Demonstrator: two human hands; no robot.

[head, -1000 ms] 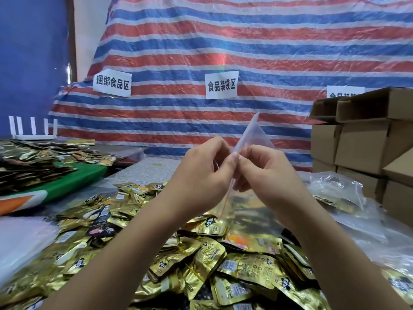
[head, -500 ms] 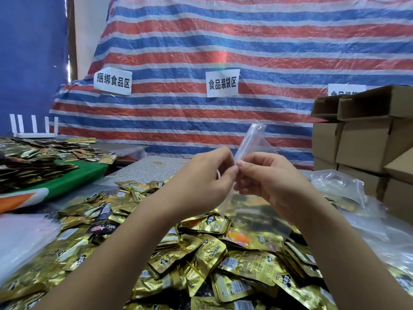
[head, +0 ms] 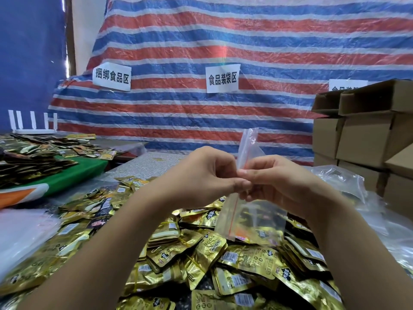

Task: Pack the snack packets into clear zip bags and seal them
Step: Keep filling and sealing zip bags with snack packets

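- The left hand (head: 201, 175) and the right hand (head: 277, 180) meet in mid-air above the table (head: 143, 163), fingertips touching.
- Each grip is closed to a pinch on the clear zip bag (head: 248, 211), at its red zip line.
- The bag hangs edge-on between the hands; one end sticks up above the fingers, the rest drapes down, looking empty.
- Straight below lies a heap of gold snack packets (head: 214, 260), covering the near table.
- More clear plastic bags (head: 344, 184) lie to the right, beside stacked cardboard boxes (head: 366, 135).
- A striped tarp (head: 223, 36) with paper signs hangs behind.
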